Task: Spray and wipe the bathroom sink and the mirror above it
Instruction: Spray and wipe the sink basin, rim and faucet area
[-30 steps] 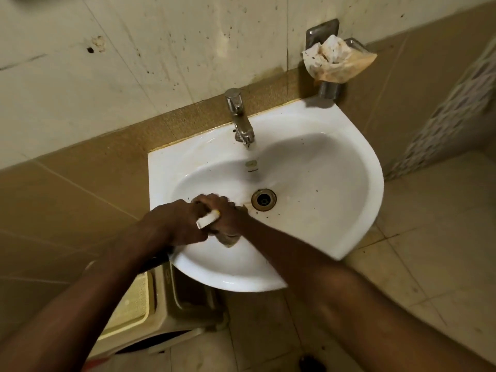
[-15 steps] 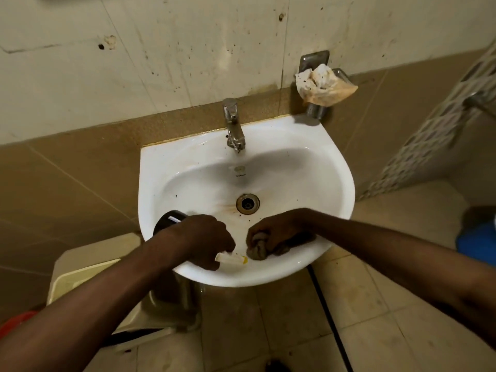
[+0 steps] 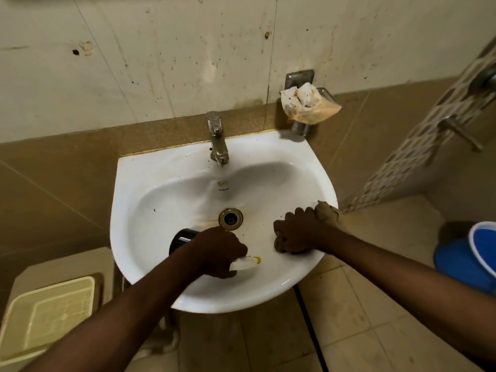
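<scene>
A tiled wall (image 3: 161,63), pale above and brown below, carries a white sink (image 3: 150,189) fixed against it, and the mirror is out of view. Beside the sink on the floor at the far right stands a blue bucket (image 3: 461,264), and at the lower left a cream plastic stool (image 3: 45,315). Both forearms reach in over the front of the basin. The right hand (image 3: 300,233) is closed into a fist around a brown cloth (image 3: 328,213), pressing it against the basin's right front slope, with cloth bunched out at both ends of the fist. The left hand (image 3: 217,251) is wrapped tight around a dark spray bottle (image 3: 182,238) held on its side over the basin, its pale nozzle (image 3: 248,263) pointing right. A chrome tap (image 3: 217,140) stands at the back rim, a crumpled stained paper (image 3: 308,106) sits in a metal wall holder to its right, and the drain (image 3: 230,218) lies between the two hands
</scene>
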